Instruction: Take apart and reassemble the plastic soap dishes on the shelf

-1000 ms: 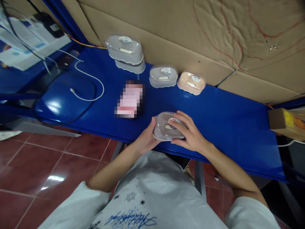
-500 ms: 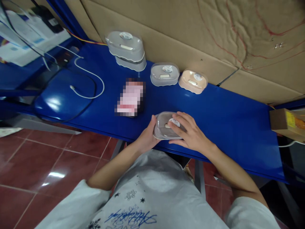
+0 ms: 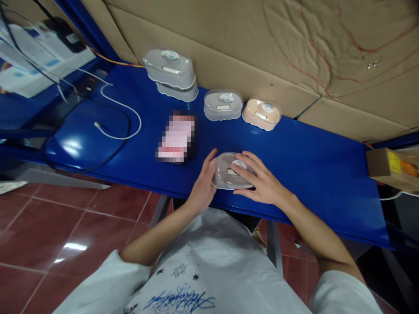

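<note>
A grey lidded plastic box (image 3: 225, 174) lies near the front edge of the blue table (image 3: 310, 161). My left hand (image 3: 203, 185) rests against its left side, thumb raised along the edge. My right hand (image 3: 262, 181) lies over its lid and right side with the fingers spread and pressing on top. Both hands grip the box between them.
At the back by the cardboard wall (image 3: 262, 43) stand a stack of two grey boxes (image 3: 170, 74), a single grey box (image 3: 223, 104) and a beige box (image 3: 262, 113). A blurred pink item (image 3: 176, 137) lies left of my hands. A white cable (image 3: 121, 113) curls at left. A cardboard carton (image 3: 389, 168) sits far right.
My left thumb has lifted and stretched up along the box's left edge. The box and my right hand have stayed in place; the view shifted slightly.
</note>
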A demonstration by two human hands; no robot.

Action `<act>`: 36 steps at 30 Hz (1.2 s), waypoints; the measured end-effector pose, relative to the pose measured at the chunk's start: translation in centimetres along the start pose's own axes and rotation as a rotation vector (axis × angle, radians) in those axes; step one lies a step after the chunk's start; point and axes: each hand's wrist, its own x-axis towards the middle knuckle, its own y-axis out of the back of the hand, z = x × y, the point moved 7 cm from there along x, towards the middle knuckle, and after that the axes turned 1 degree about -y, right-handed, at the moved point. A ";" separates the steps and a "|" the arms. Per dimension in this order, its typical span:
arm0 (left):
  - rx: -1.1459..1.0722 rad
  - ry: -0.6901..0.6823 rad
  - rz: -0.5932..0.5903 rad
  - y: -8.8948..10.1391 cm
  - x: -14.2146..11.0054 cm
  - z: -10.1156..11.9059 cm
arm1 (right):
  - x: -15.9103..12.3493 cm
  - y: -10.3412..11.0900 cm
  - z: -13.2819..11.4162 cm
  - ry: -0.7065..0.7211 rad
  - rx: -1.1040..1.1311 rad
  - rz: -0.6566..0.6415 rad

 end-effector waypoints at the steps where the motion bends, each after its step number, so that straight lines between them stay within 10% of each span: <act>1: 0.131 -0.181 0.031 0.1 -0.4 1.0 | 0.0 0.0 0.3 -0.015 -0.008 0.002; 4: 0.645 -0.592 0.010 -1.1 -2.4 2.9 | -0.1 -0.2 0.8 -0.075 -0.009 0.030; 9: 1.177 -0.831 -0.046 -3.0 -4.5 2.8 | -0.3 1.6 1.2 -0.166 0.046 0.232; 13: 1.226 -0.730 -0.175 -3.2 -4.2 1.7 | -0.7 3.9 0.7 -0.075 0.019 0.371; 26: 1.166 -0.569 -0.327 -4.2 -2.4 3.4 | -0.1 2.2 -3.1 0.105 -0.137 0.178; 36: 1.810 -0.599 -0.148 -5.7 13.7 12.8 | 0.2 -0.2 0.0 -0.081 -0.127 -0.012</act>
